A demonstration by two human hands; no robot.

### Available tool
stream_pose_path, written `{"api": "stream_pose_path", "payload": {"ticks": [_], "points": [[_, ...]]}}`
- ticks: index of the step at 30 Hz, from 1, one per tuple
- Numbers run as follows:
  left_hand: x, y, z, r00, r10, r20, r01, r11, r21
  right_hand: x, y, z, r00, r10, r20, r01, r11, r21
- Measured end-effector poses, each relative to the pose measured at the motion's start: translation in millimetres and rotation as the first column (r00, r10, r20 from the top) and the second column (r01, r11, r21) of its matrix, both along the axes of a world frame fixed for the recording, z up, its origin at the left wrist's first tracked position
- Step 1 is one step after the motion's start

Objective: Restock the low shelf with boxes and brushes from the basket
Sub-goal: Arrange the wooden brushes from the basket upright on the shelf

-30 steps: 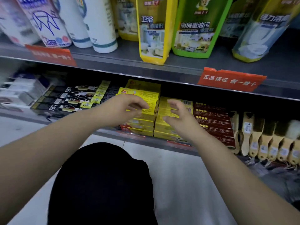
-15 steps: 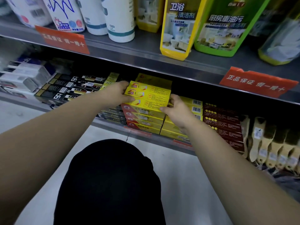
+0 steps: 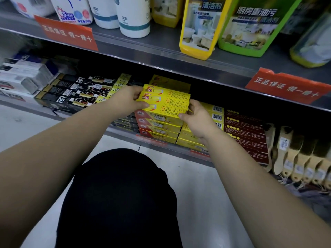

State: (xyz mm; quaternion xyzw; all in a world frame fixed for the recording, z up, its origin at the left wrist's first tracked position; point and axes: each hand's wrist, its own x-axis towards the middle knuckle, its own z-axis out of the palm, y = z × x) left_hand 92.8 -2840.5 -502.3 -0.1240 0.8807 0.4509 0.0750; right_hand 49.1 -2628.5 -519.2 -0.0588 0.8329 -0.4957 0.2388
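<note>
The left grip (image 3: 129, 99) and right grip (image 3: 198, 120) pinch the two ends of a flat row of yellow boxes (image 3: 164, 102), which sits on top of a stack of red-and-yellow boxes (image 3: 157, 127) on the low shelf (image 3: 123, 133). Black boxes (image 3: 77, 92) lie to the left of the stack. To its right are barcoded yellow boxes (image 3: 216, 116), dark red boxes (image 3: 245, 127) and wooden brushes (image 3: 293, 158). Above, the upper shelf (image 3: 161, 51) carries cleaner bottles (image 3: 134, 17) and red tags (image 3: 68, 34). A dark-clad knee (image 3: 121, 203) fills the foreground over the pale floor (image 3: 197, 185).
</note>
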Motion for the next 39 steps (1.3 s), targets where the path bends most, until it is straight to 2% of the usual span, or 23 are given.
{"api": "stream_pose_path", "payload": {"ticks": [4, 8, 13, 15, 19, 21, 31, 39], "points": [[0.9, -2.4, -1.9, 1.0, 0.009, -0.017, -0.01, 0.999, -0.037, 0.1, 0.8, -0.1, 1.0, 0.007, 0.004, -0.007, 1.0, -0.003], [1.8, 0.4, -0.9, 1.0, 0.012, -0.029, -0.011, 1.0, 0.015, 4.3, 2.0, 5.1, 1.0, -0.015, -0.018, 0.015, 1.0, -0.009], [16.1, -22.6, 8.6, 0.984, 0.109, -0.144, -0.119, 0.991, -0.058, 15.4, -3.6, 18.0, 0.958, 0.055, -0.28, -0.025, 0.994, 0.11], [28.3, -37.5, 10.3, 0.98, 0.127, -0.155, -0.138, 0.988, -0.063, 13.6, -8.3, 23.7, 0.942, 0.063, -0.329, -0.017, 0.99, 0.141], [41.6, -37.4, 5.4, 0.991, 0.107, -0.079, -0.107, 0.994, 0.001, 3.2, -11.8, 27.1, 0.993, -0.04, -0.108, 0.053, 0.991, 0.122], [36.9, -27.3, 3.6, 0.994, 0.088, -0.065, -0.087, 0.996, 0.015, 4.3, -11.0, 23.2, 0.997, -0.053, -0.049, 0.059, 0.989, 0.133], [19.1, -5.0, 2.5, 0.99, 0.123, -0.072, -0.129, 0.989, -0.076, 9.0, -12.8, 10.6, 0.998, -0.054, -0.034, 0.059, 0.988, 0.145], [22.6, -2.7, 1.2, 0.981, 0.161, -0.112, -0.165, 0.986, -0.029, 4.7, -10.3, 6.3, 0.997, -0.079, -0.02, 0.081, 0.99, 0.115]]}}
